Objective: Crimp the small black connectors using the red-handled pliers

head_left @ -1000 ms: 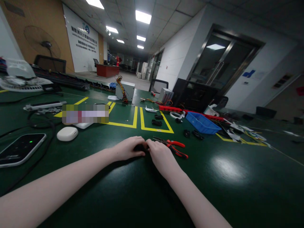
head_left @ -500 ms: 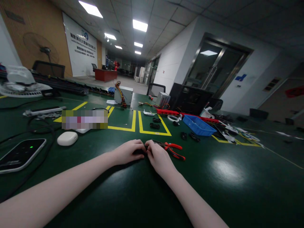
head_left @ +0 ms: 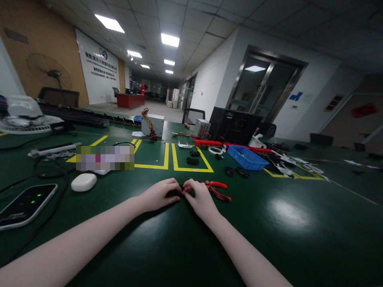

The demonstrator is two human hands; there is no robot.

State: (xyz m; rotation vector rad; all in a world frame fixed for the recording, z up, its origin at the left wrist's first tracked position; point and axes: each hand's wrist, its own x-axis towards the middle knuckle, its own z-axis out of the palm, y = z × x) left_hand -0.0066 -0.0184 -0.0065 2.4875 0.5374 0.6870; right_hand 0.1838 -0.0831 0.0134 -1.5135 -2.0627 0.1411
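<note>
My left hand [head_left: 163,194] and my right hand [head_left: 201,196] meet fingertip to fingertip just above the green table [head_left: 155,247]. Both have their fingers bent and pinched together around something small and dark, mostly hidden by the fingers. I cannot make out what it is. Right behind my right hand lie red-handled pliers [head_left: 220,190], their jaws partly covered by that hand. Beyond the hands, black bundled cables [head_left: 192,160] rest inside a yellow taped outline.
A blue tray [head_left: 247,158] and small black cable bundles [head_left: 241,172] are to the right. At left are a white rounded case [head_left: 84,182] and a black-screened device [head_left: 28,206] with green lights. Farther back stand a power supply box [head_left: 155,126] and a black computer case [head_left: 235,125].
The view has tilted slightly upward and turned a little to the right. My hands stay together at nearly the same spot, the right fingers shifting slightly. The pliers remain beside them.
</note>
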